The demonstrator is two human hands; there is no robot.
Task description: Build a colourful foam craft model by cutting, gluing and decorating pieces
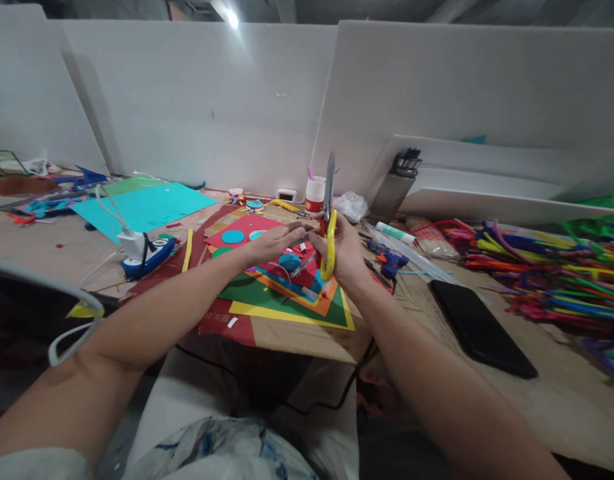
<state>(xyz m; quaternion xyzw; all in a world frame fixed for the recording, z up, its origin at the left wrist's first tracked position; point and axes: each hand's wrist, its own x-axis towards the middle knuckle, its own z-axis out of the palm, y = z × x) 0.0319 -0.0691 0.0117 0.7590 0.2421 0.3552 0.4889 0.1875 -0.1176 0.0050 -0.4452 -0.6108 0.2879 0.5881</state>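
Observation:
A pair of scissors (330, 250) with a yellow handle is in my right hand (347, 248), its blades pointing upward. The fingers of this hand are closed around the handle, and its thumb side reaches toward my left hand. My left hand (281, 241) meets it at the fingertips, with the fingers pressed together. Whatever lies between those fingertips is too small or hidden to make out. Below both hands lies a stack of coloured paper sheets (251, 291), in red, blue, orange, green and yellow. Blue paper circles (233, 237) and small scraps rest on it.
A blue boat-shaped power strip (149, 259) and turquoise sheet (147, 208) lie left. Paper cups (315, 191) stand behind the hands. A glue stick (395, 232), black phone (479, 327), dark bottle (394, 187) and pipe cleaners (567, 267) are right. White boards (201, 100) close the back.

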